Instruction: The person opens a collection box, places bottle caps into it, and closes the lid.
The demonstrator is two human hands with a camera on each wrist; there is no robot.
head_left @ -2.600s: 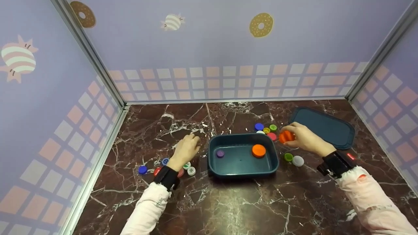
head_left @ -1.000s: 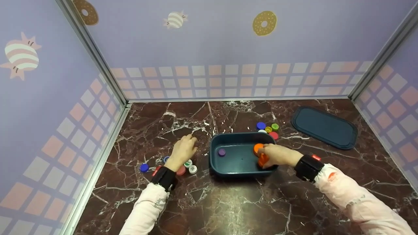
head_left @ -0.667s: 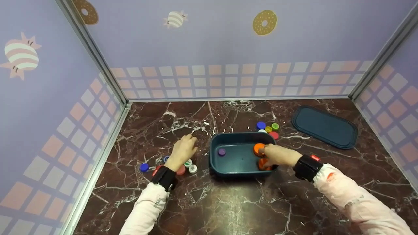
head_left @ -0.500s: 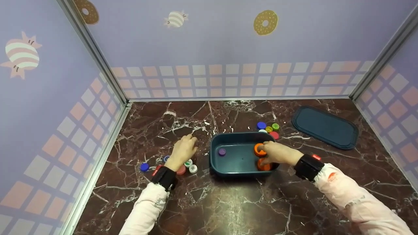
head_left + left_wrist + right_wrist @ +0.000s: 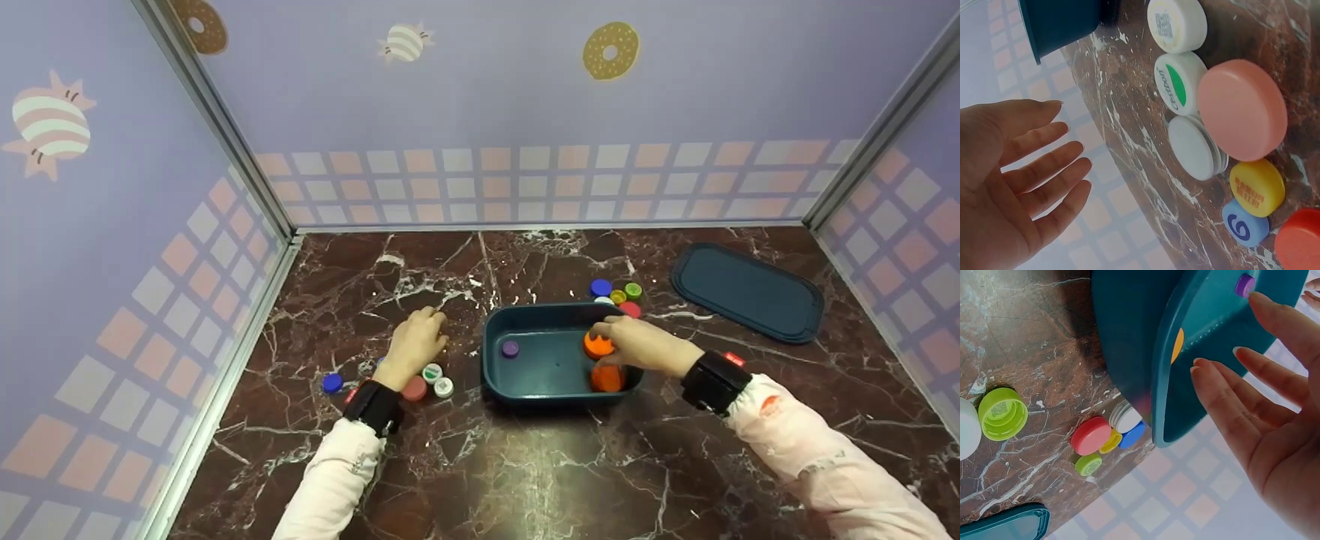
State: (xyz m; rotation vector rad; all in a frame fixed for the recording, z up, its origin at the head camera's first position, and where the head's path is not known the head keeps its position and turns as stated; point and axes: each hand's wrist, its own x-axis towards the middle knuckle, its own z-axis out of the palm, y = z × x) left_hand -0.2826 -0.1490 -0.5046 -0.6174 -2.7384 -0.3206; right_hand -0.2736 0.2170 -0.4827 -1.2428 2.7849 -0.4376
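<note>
Left grip [image 5: 412,346], right grip [image 5: 645,346]: both spread, empty
Rectangular teal plastic box [image 5: 540,319]: we feared low withdrawal tipping it

Touching the salmon-pink bottle cap [image 5: 1242,109], a white cap [image 5: 1179,84] reads "Cestbon" beside a green shape. Near the salmon-pink cap, a second white cap [image 5: 1177,25] bears a QR code. Just beside the salmon-pink cap, a yellow cap [image 5: 1257,188] shows orange-red Chinese characters, too blurred to read surely; near it, a blue cap [image 5: 1245,223] carries a dark spiral sign. Well apart from it, a lime-green cap [image 5: 1003,414] has a code square inside.
</note>
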